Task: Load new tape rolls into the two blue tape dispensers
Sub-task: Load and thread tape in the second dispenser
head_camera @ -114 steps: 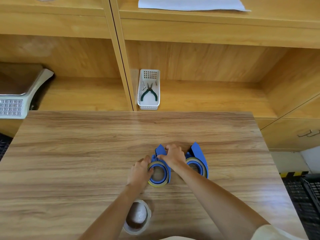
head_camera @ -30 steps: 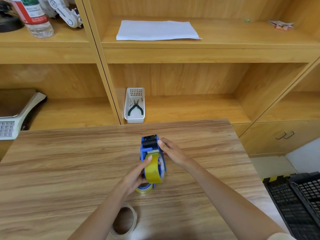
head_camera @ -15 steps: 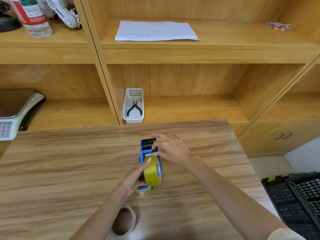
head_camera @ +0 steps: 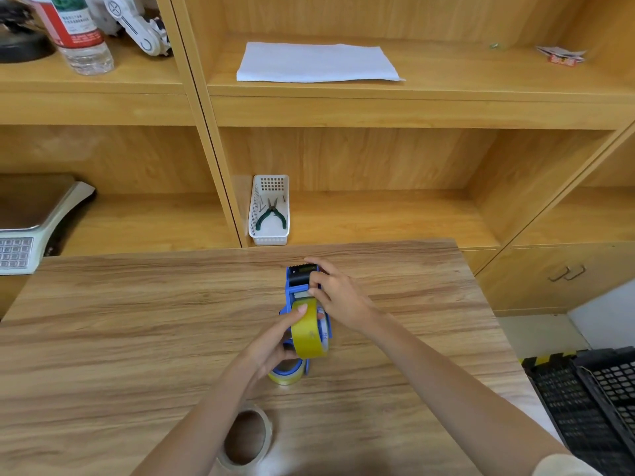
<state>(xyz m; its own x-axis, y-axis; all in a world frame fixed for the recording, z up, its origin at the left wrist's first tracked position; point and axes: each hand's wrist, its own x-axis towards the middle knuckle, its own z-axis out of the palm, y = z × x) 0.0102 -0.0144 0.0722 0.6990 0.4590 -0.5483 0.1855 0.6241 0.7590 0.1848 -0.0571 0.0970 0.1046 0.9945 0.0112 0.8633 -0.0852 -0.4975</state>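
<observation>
A blue tape dispenser (head_camera: 297, 290) is held upright above the wooden table (head_camera: 137, 338), with a yellow tape roll (head_camera: 308, 333) seated in it. My left hand (head_camera: 275, 341) grips the roll and dispenser from below, thumb on the tape. My right hand (head_camera: 335, 293) pinches the dispenser's front by the black cutter head (head_camera: 299, 273). The second blue dispenser with its yellowish roll (head_camera: 288, 372) lies flat on the table under my left hand, partly hidden. A spare clear tape roll (head_camera: 248, 439) lies near the table's front edge.
A white basket with green pliers (head_camera: 270, 214) stands on the shelf behind the table. A weighing scale (head_camera: 31, 221) sits at the left. White paper (head_camera: 316, 61) and a bottle (head_camera: 79, 32) are on upper shelves. Black crates (head_camera: 591, 403) stand at the right.
Both dispensers lay flat side by side 3.8 s ago; now one is lifted upright. In the last second my right hand moved over the dispenser's front and closed near the cutter head.
</observation>
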